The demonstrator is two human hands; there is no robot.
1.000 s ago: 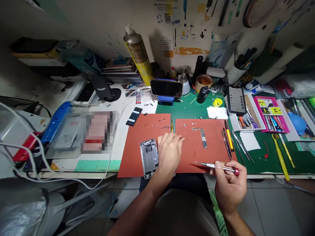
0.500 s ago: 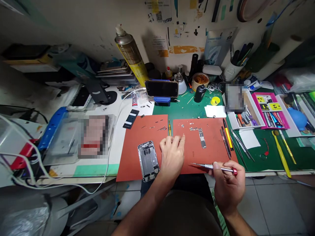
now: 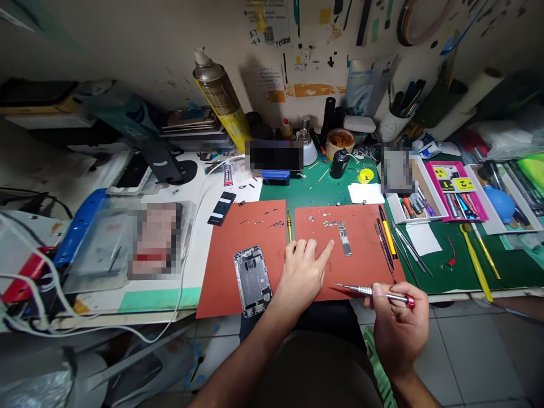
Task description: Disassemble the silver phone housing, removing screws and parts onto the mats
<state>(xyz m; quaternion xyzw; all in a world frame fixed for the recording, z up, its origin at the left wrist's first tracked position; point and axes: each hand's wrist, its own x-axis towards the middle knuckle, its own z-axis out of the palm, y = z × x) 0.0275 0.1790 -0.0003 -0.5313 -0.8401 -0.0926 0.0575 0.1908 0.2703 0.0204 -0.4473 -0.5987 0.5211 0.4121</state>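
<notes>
My left hand [image 3: 304,271] rests over the right orange mat with its index finger stretched out; I see nothing held in it. That fingertip is just left of a phone logic board [image 3: 345,239], which lies flat. My right hand [image 3: 402,323] is wrapped round a slim silver precision screwdriver [image 3: 361,290] with a red end cap. Its thin tip points left, above the mat's front edge. Beside my left forearm lies an opened phone housing [image 3: 253,280], inside up. Small phone parts [image 3: 278,224] are scattered on the left mat.
A yellow-handled screwdriver [image 3: 289,226] lies between the mats. Tweezers [image 3: 410,249] lie at right, near a yellow brush [image 3: 476,263] and tool boxes [image 3: 454,192]. A spray can [image 3: 223,99] stands behind. White cables [image 3: 182,283] hang across the left side.
My left hand has moved right toward the logic board, its index finger more extended. My right hand keeps its hold on the screwdriver. The whole view has shifted slightly.
</notes>
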